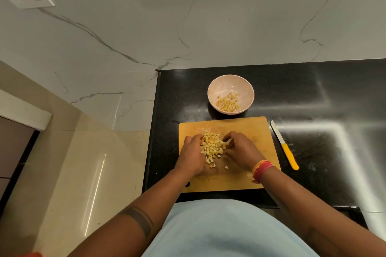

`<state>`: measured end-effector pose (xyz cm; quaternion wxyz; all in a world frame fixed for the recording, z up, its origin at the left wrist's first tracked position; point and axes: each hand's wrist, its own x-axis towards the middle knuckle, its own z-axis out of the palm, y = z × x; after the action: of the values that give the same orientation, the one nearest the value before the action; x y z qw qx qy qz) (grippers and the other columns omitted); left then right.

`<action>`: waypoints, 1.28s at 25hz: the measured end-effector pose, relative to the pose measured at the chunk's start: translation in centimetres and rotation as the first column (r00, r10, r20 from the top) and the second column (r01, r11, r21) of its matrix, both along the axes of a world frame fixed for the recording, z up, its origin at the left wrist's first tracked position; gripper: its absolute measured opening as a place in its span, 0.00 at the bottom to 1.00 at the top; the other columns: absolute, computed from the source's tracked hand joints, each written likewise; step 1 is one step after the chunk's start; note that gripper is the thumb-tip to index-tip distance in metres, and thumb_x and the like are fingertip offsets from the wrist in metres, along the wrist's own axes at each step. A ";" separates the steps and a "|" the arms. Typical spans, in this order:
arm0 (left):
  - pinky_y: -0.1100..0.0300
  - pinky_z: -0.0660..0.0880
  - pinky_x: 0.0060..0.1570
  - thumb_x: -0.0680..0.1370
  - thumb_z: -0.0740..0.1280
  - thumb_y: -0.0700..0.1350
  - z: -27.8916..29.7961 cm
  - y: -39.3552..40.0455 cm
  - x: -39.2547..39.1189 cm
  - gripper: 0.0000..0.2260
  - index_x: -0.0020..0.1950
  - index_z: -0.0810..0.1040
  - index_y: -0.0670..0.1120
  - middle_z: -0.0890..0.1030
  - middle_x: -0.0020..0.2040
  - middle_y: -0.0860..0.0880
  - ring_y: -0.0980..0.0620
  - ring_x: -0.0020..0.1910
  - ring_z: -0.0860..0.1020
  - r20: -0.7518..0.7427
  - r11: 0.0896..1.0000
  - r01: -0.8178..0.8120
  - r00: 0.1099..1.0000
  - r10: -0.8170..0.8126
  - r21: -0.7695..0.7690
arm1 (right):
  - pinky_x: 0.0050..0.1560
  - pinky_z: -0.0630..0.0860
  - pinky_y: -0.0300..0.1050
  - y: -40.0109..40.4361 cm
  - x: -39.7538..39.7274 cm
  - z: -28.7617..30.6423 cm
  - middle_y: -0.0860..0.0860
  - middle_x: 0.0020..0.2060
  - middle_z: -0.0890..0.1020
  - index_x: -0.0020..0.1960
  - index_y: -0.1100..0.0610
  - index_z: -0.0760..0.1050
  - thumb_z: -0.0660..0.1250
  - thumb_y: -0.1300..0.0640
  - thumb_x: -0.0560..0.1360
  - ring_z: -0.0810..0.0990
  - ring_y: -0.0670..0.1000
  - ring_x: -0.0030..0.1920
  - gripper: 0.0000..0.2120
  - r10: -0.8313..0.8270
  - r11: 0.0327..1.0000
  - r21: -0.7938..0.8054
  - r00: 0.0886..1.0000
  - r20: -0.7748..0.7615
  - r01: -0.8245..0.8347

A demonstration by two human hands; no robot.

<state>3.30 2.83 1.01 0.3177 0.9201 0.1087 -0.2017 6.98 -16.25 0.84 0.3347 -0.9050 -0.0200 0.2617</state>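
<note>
A heap of small pale yellow cubes (212, 145) lies on a wooden cutting board (259, 131). My left hand (191, 155) presses against the heap's left side, fingers curved round it. My right hand (242, 150) cups the heap's right side with curled fingers touching the cubes. A few loose cubes (226, 167) lie nearer to me between my wrists. Behind the board stands a pale pink bowl (223, 83) holding several more cubes (228, 102).
A knife with a yellow handle (289, 157) lies on the black counter (323, 100) right of the board. The counter's left edge drops to a beige floor (94, 162). A marble wall (188, 16) with sockets rises behind.
</note>
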 end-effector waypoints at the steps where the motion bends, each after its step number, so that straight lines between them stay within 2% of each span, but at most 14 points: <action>1: 0.54 0.77 0.63 0.79 0.66 0.37 -0.1 0.4 -0.1 0.27 0.76 0.66 0.53 0.67 0.70 0.49 0.50 0.65 0.74 0.024 1.000 -0.024 0.999 0.024 0.000 | 0.57 0.78 0.46 -0.7 -0.4 0.1 0.52 0.59 0.76 0.66 0.51 0.71 0.78 0.55 0.72 0.78 0.52 0.54 0.26 0.087 0.993 -0.077 0.996 -0.015 -0.088; 3: 0.53 0.78 0.61 0.79 0.67 0.38 -0.2 1.0 -0.1 0.21 0.71 0.72 0.51 0.70 0.67 0.50 0.51 0.62 0.74 0.030 0.996 -0.087 0.996 0.086 0.017 | 0.58 0.79 0.48 -1.4 -1.5 -0.1 0.53 0.61 0.72 0.68 0.50 0.66 0.82 0.51 0.67 0.78 0.55 0.55 0.36 0.227 0.946 -0.218 0.970 -0.087 -0.241; 5: 0.54 0.78 0.60 0.78 0.67 0.37 -0.3 1.1 -0.2 0.20 0.68 0.74 0.50 0.72 0.64 0.50 0.52 0.59 0.75 -0.012 0.988 -0.154 0.988 0.153 -0.027 | 0.58 0.80 0.50 -0.9 -2.0 -0.7 0.54 0.63 0.71 0.69 0.49 0.64 0.83 0.51 0.66 0.79 0.56 0.54 0.39 0.228 0.939 -0.241 0.969 -0.091 -0.244; 7: 0.57 0.78 0.55 0.77 0.66 0.35 -0.4 0.6 -0.1 0.21 0.69 0.74 0.49 0.75 0.59 0.51 0.53 0.55 0.76 -0.071 0.974 -0.197 0.979 0.190 -0.108 | 0.57 0.80 0.50 0.0 -1.6 -1.0 0.53 0.61 0.74 0.67 0.50 0.67 0.80 0.54 0.69 0.79 0.54 0.53 0.33 0.129 0.982 -0.134 0.991 -0.038 -0.133; 10: 0.56 0.80 0.52 0.77 0.65 0.34 -0.7 0.6 -0.3 0.21 0.67 0.75 0.50 0.78 0.54 0.51 0.54 0.51 0.77 -0.080 0.958 -0.243 0.969 0.233 -0.154 | 0.55 0.81 0.50 0.2 -0.5 -0.7 0.50 0.50 0.80 0.61 0.51 0.72 0.77 0.60 0.73 0.80 0.50 0.48 0.21 -0.073 0.994 0.075 0.997 -0.036 0.075; 12: 0.55 0.80 0.55 0.77 0.67 0.35 -0.7 1.1 -0.6 0.22 0.69 0.73 0.51 0.76 0.58 0.51 0.55 0.52 0.77 -0.050 0.964 -0.212 0.977 0.207 -0.157 | 0.55 0.81 0.47 -0.6 -0.2 -0.3 0.50 0.52 0.79 0.63 0.50 0.72 0.77 0.59 0.73 0.80 0.50 0.50 0.22 -0.115 0.987 0.112 0.993 -0.019 0.116; 14: 0.55 0.79 0.58 0.77 0.71 0.41 -0.7 1.6 -1.3 0.33 0.78 0.62 0.55 0.69 0.65 0.53 0.55 0.56 0.75 -0.055 0.991 -0.041 0.998 0.035 -0.129 | 0.61 0.78 0.47 -1.1 -0.2 -0.2 0.52 0.62 0.74 0.73 0.49 0.66 0.80 0.54 0.71 0.78 0.52 0.58 0.36 0.036 0.999 -0.010 0.999 -0.016 -0.037; 16: 0.53 0.78 0.60 0.75 0.75 0.46 -0.6 1.5 -1.6 0.46 0.82 0.46 0.59 0.60 0.67 0.54 0.53 0.60 0.72 -0.107 0.985 0.171 0.979 -0.171 -0.011 | 0.68 0.75 0.51 -0.4 -0.1 -0.1 0.54 0.70 0.65 0.82 0.51 0.53 0.81 0.50 0.69 0.75 0.57 0.66 0.51 0.238 0.958 -0.148 0.969 -0.058 -0.244; 18: 0.53 0.77 0.61 0.75 0.76 0.47 -0.6 1.0 -1.3 0.52 0.82 0.39 0.57 0.55 0.69 0.54 0.51 0.62 0.71 -0.127 0.959 0.265 0.960 -0.251 0.105 | 0.70 0.73 0.51 1.2 0.2 -0.3 0.56 0.73 0.60 0.83 0.52 0.47 0.79 0.51 0.71 0.74 0.60 0.68 0.54 0.344 0.913 -0.211 0.937 -0.055 -0.348; 20: 0.53 0.75 0.64 0.77 0.75 0.47 -0.4 0.5 -0.4 0.49 0.83 0.41 0.54 0.56 0.72 0.51 0.49 0.64 0.71 -0.100 0.963 0.229 0.971 -0.216 0.141 | 0.69 0.73 0.50 2.6 0.5 -0.6 0.57 0.73 0.61 0.83 0.53 0.51 0.78 0.53 0.73 0.75 0.60 0.66 0.48 0.367 0.914 -0.199 0.930 0.025 -0.355; 24: 0.51 0.74 0.67 0.76 0.75 0.49 -1.1 0.7 0.3 0.42 0.82 0.53 0.54 0.64 0.72 0.51 0.51 0.65 0.73 -0.062 0.994 0.097 0.994 -0.093 0.057 | 0.67 0.75 0.50 1.7 1.1 -0.8 0.54 0.70 0.66 0.79 0.51 0.60 0.77 0.55 0.73 0.76 0.57 0.65 0.40 0.229 0.973 -0.058 0.971 0.063 -0.225; 26: 0.50 0.76 0.65 0.73 0.78 0.51 -1.2 0.9 0.2 0.47 0.82 0.50 0.56 0.64 0.73 0.51 0.52 0.64 0.75 -0.085 0.997 0.074 0.994 -0.073 0.019 | 0.66 0.76 0.50 0.5 1.4 -0.8 0.54 0.70 0.65 0.81 0.51 0.57 0.80 0.52 0.71 0.76 0.57 0.64 0.46 0.221 0.971 -0.103 0.973 0.065 -0.214; 29: 0.49 0.73 0.68 0.70 0.81 0.52 -0.6 0.7 1.5 0.58 0.82 0.38 0.57 0.56 0.78 0.50 0.45 0.72 0.70 -0.175 0.990 0.128 0.978 -0.117 0.050 | 0.66 0.75 0.51 0.2 2.2 -0.6 0.55 0.70 0.61 0.83 0.52 0.47 0.83 0.49 0.66 0.74 0.58 0.64 0.59 0.334 0.917 -0.223 0.942 -0.018 -0.329; 32: 0.48 0.72 0.66 0.70 0.81 0.50 0.5 -0.1 3.2 0.57 0.83 0.40 0.56 0.56 0.78 0.46 0.42 0.72 0.69 -0.256 0.969 0.206 0.952 -0.167 0.136 | 0.66 0.76 0.53 1.8 3.6 -0.3 0.58 0.70 0.62 0.82 0.51 0.49 0.82 0.52 0.68 0.76 0.60 0.63 0.55 0.473 0.846 -0.270 0.881 -0.014 -0.459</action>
<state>6.55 2.73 1.46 0.2063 0.9173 0.0752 -0.3323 10.56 -14.50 0.53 0.1362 -0.9161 -0.2126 0.3114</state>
